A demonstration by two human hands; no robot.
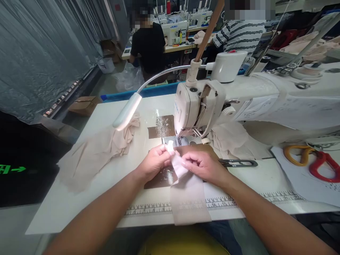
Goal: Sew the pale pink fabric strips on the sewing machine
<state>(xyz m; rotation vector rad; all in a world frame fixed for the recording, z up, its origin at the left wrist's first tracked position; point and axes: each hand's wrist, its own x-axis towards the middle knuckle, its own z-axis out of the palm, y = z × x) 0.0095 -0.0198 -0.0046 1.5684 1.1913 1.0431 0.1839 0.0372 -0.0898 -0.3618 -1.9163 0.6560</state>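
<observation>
A pale pink strip of fabric (188, 198) hangs from my hands over the front edge of the sewing table. My left hand (156, 161) pinches its bright upper end, just in front of the needle area. Close beside it, my right hand (200, 164) grips the fabric's right side with bent fingers. Both hands are in front of the sewing machine (188, 106), near the presser foot (182, 138). Black thread snips (239, 163) lie to the right of my right hand.
Beige fabric pieces (106, 148) are heaped on the left, with more fabric (231, 138) under the machine arm. A lamp (127, 111) arches over the table. Scissors with red handles (324, 168) and an orange-handled tool (299, 156) lie right. Two people work behind.
</observation>
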